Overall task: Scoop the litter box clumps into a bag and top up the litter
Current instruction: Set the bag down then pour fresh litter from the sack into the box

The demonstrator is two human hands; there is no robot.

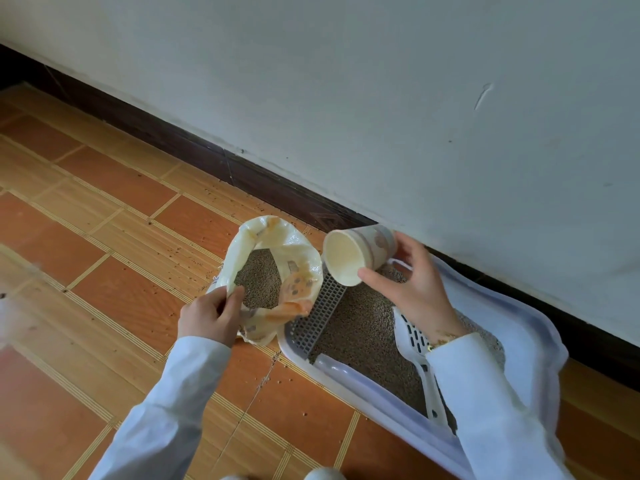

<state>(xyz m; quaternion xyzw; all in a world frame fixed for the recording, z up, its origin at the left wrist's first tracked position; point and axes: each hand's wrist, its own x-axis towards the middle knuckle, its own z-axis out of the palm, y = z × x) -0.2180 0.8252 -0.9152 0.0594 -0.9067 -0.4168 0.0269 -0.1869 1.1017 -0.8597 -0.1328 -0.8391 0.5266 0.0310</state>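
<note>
A white litter box (pixel 530 327) lies on the floor along the wall, filled with grey-brown litter (pixel 360 334). A grey grid step (pixel 320 308) sits at its left end. A white slotted scoop (pixel 415 341) lies in the litter. Left of the box stands an open cream litter bag (pixel 294 244) with litter inside. My left hand (pixel 209 318) pinches the bag's near rim and holds it open. My right hand (pixel 412 289) grips a cream paper cup (pixel 356 252), tipped on its side above the box's left end, mouth facing the bag. The cup looks empty.
An orange tiled floor (pixel 114 237) spreads to the left, strewn with scattered litter grains. A dark skirting board (pixel 207 157) and a pale wall (pixel 381 98) run behind the box. A blurred whitish shape (pixel 14 306) shows at the left edge.
</note>
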